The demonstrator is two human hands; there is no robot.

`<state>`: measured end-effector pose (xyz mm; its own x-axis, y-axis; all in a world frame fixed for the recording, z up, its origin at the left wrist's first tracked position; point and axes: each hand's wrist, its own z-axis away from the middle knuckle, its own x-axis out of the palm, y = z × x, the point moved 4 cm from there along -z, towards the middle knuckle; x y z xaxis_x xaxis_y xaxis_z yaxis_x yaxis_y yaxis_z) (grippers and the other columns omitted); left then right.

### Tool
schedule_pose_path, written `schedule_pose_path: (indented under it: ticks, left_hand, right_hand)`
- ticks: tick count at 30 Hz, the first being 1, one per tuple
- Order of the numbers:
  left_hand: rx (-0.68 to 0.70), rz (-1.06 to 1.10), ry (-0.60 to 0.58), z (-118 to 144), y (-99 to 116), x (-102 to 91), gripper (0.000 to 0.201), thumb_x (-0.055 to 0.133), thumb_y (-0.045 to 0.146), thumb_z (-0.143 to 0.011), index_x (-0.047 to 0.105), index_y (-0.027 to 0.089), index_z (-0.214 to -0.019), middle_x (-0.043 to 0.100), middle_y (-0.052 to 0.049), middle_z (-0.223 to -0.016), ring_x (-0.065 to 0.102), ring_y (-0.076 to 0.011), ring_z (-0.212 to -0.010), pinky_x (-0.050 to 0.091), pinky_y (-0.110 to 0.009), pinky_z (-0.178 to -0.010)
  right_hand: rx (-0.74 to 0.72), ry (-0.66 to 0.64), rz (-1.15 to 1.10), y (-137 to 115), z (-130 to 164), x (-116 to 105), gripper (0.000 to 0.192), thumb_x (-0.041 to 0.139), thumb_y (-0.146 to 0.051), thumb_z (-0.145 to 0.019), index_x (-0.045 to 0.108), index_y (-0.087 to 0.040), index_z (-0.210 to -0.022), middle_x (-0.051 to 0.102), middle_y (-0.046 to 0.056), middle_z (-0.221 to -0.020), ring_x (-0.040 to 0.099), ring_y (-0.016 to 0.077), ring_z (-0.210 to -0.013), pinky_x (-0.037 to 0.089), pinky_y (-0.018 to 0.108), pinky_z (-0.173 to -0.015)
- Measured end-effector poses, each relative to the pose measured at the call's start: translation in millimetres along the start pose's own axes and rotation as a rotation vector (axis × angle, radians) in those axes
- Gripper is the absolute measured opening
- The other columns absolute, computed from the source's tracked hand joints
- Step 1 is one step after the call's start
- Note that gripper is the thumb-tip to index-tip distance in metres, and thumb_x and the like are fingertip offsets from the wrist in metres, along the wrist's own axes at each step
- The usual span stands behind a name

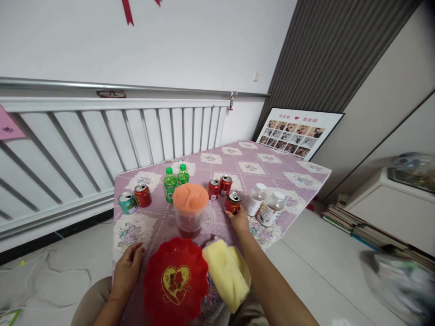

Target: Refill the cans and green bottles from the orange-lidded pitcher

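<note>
My right hand (239, 220) is closed around the lower part of a red drink can (233, 203) standing on the table. Two more red cans, a left one (214, 189) and a right one (225, 185), stand just behind it. My left hand (129, 262) rests by the near left table edge, fingers loosely curled, beside a red scalloped tray (156, 271) with a gold heart. What its fingers hold, if anything, I cannot make out. A clear pitcher (188, 222) with an orange lid (190, 198) stands between my hands. A folded yellow cloth (226, 274) lies right of the tray.
Two green bottles (170, 184) stand behind the pitcher. At the left are a teal can (128, 203) and another red can (142, 195). Two white-capped bottles (270, 209) stand right of my right hand. A radiator (142, 131) runs behind the table (234, 158); a photo board (299, 131) leans beyond it.
</note>
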<state>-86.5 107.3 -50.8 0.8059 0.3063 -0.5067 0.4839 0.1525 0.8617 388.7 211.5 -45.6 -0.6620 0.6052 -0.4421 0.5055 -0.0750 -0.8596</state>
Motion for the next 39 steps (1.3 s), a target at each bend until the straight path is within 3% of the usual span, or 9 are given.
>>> schedule_pose_path:
  ticks: [3,6,11,16,25,39]
  left_hand:
    - [-0.001,-0.004,-0.006,-1,1,0.4,0.044,0.052,0.054,-0.080,0.070,0.022,-0.104,0.079,-0.006,-0.097,0.073,-0.0276,-0.090,0.058,-0.037,-0.082]
    - [0.001,-0.022,0.000,0,2,0.0,0.042,0.051,0.053,-0.079,0.070,0.023,-0.102,0.079,-0.006,-0.095,0.073,-0.0278,-0.091,0.057,-0.038,-0.084]
    - [0.004,-0.006,-0.012,2,5,-0.4,0.040,0.052,0.051,-0.079,0.069,0.023,-0.102,0.079,-0.005,-0.095,0.073,-0.0268,-0.092,0.058,-0.036,-0.083]
    - [0.016,-0.027,-0.008,3,7,-1.1,0.040,0.051,0.051,-0.080,0.069,0.023,-0.102,0.080,-0.005,-0.094,0.074,-0.0269,-0.090,0.058,-0.036,-0.081]
    - [0.021,-0.071,-0.010,3,6,-0.4,0.041,0.051,0.053,-0.081,0.070,0.023,-0.102,0.079,-0.005,-0.096,0.073,-0.0274,-0.092,0.058,-0.037,-0.081]
    - [0.016,-0.069,-0.014,2,5,1.9,0.043,0.052,0.056,-0.079,0.070,0.024,-0.101,0.079,-0.005,-0.096,0.074,-0.0275,-0.092,0.057,-0.036,-0.084]
  right_hand:
    - [0.033,0.025,0.013,5,3,-5,0.057,0.073,-0.038,-0.062,0.060,-0.017,-0.113,0.074,0.009,-0.096,0.068,0.0261,-0.087,0.054,0.038,-0.078]
    - [0.044,0.029,0.050,8,12,-13,0.044,0.068,-0.042,-0.067,0.061,-0.017,-0.103,0.072,0.008,-0.086,0.065,0.0243,-0.076,0.052,0.037,-0.073]
    - [-0.055,-0.113,0.109,0,36,-13,0.025,0.058,-0.043,-0.079,0.065,-0.021,-0.085,0.071,0.005,-0.081,0.065,0.0221,-0.074,0.052,0.035,-0.075]
    - [-0.127,-0.228,0.209,-12,44,-5,0.026,0.063,-0.036,-0.081,0.073,-0.024,-0.102,0.075,0.007,-0.106,0.068,0.0242,-0.100,0.050,0.036,-0.093]
    - [-0.090,-0.313,0.354,-13,23,-1,0.033,0.061,-0.032,-0.088,0.069,-0.022,-0.119,0.072,0.009,-0.114,0.068,0.0228,-0.101,0.050,0.035,-0.090]
    - [-0.024,-0.353,0.432,0,-11,10,0.034,0.064,-0.040,-0.095,0.064,-0.018,-0.121,0.068,0.007,-0.114,0.067,0.0197,-0.097,0.056,0.043,-0.089]
